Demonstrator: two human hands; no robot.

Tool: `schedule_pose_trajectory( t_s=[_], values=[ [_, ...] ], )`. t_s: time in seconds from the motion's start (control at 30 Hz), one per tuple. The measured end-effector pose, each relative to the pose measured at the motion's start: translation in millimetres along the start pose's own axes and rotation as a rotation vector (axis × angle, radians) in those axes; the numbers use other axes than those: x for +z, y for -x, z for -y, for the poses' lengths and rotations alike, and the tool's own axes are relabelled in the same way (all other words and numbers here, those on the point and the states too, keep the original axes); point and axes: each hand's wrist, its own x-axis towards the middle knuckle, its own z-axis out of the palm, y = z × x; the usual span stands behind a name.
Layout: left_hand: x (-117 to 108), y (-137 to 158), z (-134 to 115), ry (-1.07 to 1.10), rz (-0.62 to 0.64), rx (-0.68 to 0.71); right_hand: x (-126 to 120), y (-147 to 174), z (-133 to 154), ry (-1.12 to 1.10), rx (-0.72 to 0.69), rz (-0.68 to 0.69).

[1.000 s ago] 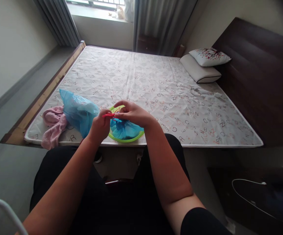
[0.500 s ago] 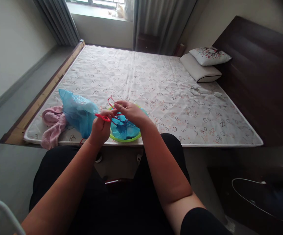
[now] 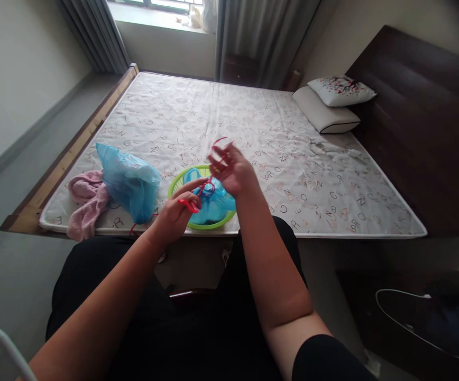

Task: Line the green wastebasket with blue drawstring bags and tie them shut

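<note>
My left hand (image 3: 180, 211) is closed around a red cord (image 3: 190, 205), with its index finger stretched out along a knotted loop. From there the cord runs up to my right hand (image 3: 231, 166), which is raised to the right with bent, motion-blurred fingers. Part of the cord lies among those fingers and its end curves above them. Beneath both hands stands a round green basket (image 3: 203, 226) with a crumpled blue plastic bag (image 3: 213, 206) inside.
On the patterned mattress (image 3: 277, 185), left of the basket, sits a fuller blue plastic bag (image 3: 128, 180) beside a pink cloth (image 3: 86, 203). Two pillows (image 3: 324, 108) lie by the dark headboard (image 3: 420, 116). The mattress's front edge is just beyond my knees.
My right hand has pulled away from my left, up and to the right, drawing the red cord out. My left hand has shifted slightly right and down.
</note>
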Motion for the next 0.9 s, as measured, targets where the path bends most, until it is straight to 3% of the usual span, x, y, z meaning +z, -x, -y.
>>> schedule_pose_trajectory(
  t_s=[0.13, 0.23, 0.33, 0.4, 0.5, 0.57, 0.67, 0.73, 0.83, 0.9],
  values=[
    [-4.1, 0.9, 11.4, -0.055, 0.184, -0.121, -54.0, -17.9, 14.8, -0.104, -0.162, -0.357],
    [-4.6, 3.0, 24.0, -0.027, 0.335, -0.221, -74.7, -16.4, 19.6, -0.076, -0.195, -0.482],
    [-6.6, 8.2, 33.4, -0.086, 0.380, -0.237, -66.6, -4.3, 20.5, 0.167, -0.241, -0.378],
    [-11.6, 11.7, 39.3, -0.141, 0.348, -0.221, -54.1, 5.6, 15.7, 0.395, -0.238, -0.159],
    [-23.6, 14.8, 51.9, -0.192, 0.244, -0.251, -38.3, 19.9, -8.8, 0.755, -0.082, 0.261],
    [-31.6, 16.5, 62.2, -0.222, 0.153, -0.337, -32.8, 28.7, -34.7, 1.036, 0.040, 0.390],
    [-38.5, 22.3, 77.0, -0.241, 0.061, -0.553, -30.0, 37.4, -64.7, 1.278, 0.125, 0.396],
    [-39.3, 29.4, 85.2, -0.188, 0.057, -0.735, -26.9, 36.7, -65.5, 1.337, 0.116, 0.387],
    [-36.4, 42.5, 96.6, 0.065, 0.100, -0.993, -8.3, 23.7, -36.4, 1.314, -0.016, 0.257],
    [-32.7, 50.4, 104.2, 0.304, 0.206, -1.097, 16.7, 8.9, -6.6, 1.184, -0.144, 0.134]
  ],
)
